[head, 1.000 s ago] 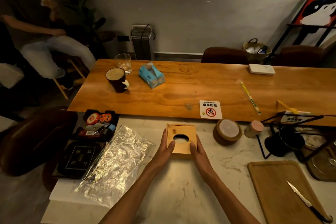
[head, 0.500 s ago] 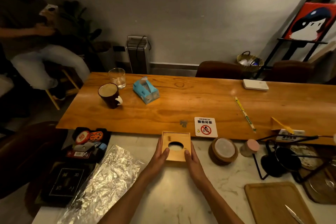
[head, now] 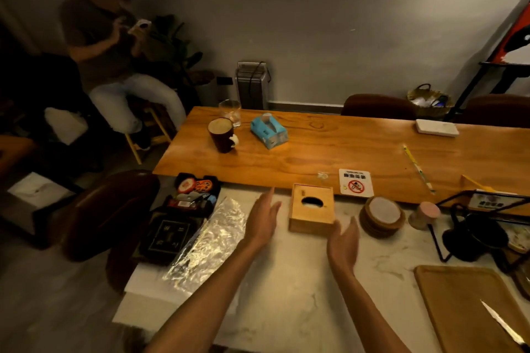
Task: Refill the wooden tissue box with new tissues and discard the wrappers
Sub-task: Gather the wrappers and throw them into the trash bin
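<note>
The wooden tissue box [head: 312, 215] stands on the marble counter [head: 286, 289], its oval slot facing up with a pale tissue showing inside. My left hand [head: 262, 219] hovers open just left of the box, not touching it. My right hand [head: 344, 243] is open, palm turned inward, at the box's near right corner and slightly apart from it. A blue tissue pack [head: 268, 130] lies on the wooden table [head: 344, 152] beyond. A crinkled silver wrapper [head: 209, 243] lies on the counter to the left.
A dark mug [head: 222, 135] and a glass [head: 230, 112] stand near the blue pack. Stacked coasters [head: 383, 216], a pink cup [head: 426, 213] and a black wire stand [head: 476, 226] sit right. A wooden tray [head: 470, 306] holds a knife [head: 503, 324]. A person sits far left.
Both hands have let go of the wooden box and pulled back, open. The camera has tilted up and turned left, so the box looks farther away.
</note>
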